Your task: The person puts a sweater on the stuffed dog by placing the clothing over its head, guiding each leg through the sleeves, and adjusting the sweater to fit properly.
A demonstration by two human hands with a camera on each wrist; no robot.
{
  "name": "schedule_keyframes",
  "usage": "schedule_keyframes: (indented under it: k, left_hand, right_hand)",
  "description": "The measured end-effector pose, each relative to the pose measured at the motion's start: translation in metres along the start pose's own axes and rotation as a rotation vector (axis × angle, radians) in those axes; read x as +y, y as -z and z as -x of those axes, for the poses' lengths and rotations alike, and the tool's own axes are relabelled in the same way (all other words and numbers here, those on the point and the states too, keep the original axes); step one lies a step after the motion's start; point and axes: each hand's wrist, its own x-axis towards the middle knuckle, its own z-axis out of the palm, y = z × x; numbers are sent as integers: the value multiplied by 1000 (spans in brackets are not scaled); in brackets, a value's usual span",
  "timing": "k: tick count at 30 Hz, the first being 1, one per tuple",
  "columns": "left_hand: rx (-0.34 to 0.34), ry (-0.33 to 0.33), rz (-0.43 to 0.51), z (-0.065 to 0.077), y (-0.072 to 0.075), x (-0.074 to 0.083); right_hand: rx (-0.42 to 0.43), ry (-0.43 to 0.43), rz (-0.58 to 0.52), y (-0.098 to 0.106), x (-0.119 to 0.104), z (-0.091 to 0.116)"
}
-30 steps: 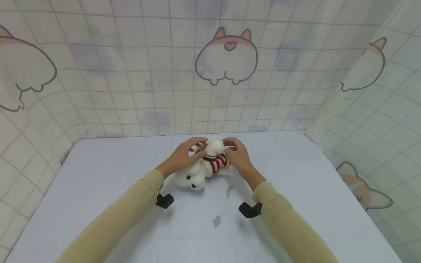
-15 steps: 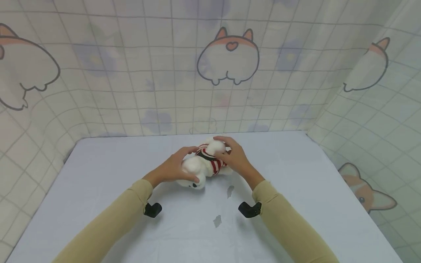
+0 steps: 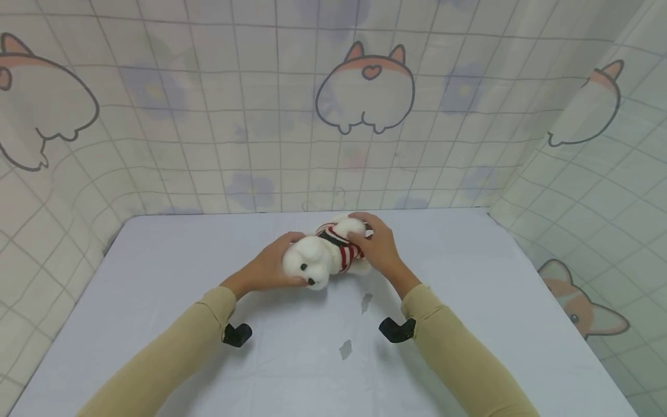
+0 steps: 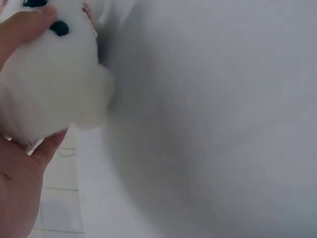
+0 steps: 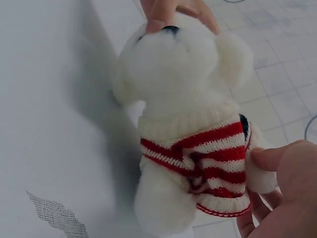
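A white plush dog [image 3: 311,262] in a red-and-white striped knitted sweater [image 5: 218,158] lies on its side in the head view, its head left and its dark eyes and nose toward the front. My left hand [image 3: 268,267] grips the head from the left, thumb at the muzzle and fingers behind. In the left wrist view the thumb [image 4: 25,30] presses beside the dark nose. My right hand [image 3: 382,246] pinches a white limb on the toy's upper side, near the sweater's hem. The right wrist view shows its thumb [image 5: 270,158] on that limb, with the other fingers partly hidden behind.
The toy is near the back edge of a white-covered table [image 3: 458,289]. Two small grey patches, including this nearer patch [image 3: 345,350], mark the cloth in front of it. A gridded curtain [image 3: 250,116] with cartoon corgis surrounds the back and sides.
My left hand has let go of the toy's middle and moved left to grip its head, which has lifted and turned slightly. My right hand stays near the lower body.
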Motion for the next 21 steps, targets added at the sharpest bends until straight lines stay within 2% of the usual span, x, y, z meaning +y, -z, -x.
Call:
schedule_keyframes:
  k: [3, 7, 11, 16, 21]
  left_hand:
    - [40, 9, 41, -4, 10, 9]
    - [93, -15, 117, -14, 26, 22]
    - [129, -15, 165, -26, 42, 38]
    - [118, 52, 105, -42, 47, 57]
    - [86, 104, -7, -55, 35, 72]
  right_hand:
    - [28, -42, -31, 4, 1, -1]
    - [50, -69, -46, 7, 4, 0]
    - [32, -80, -5, 6, 9, 3]
    - [-45, -110, 47, 0, 18, 7]
    - [-91, -114, 44, -1, 23, 8]
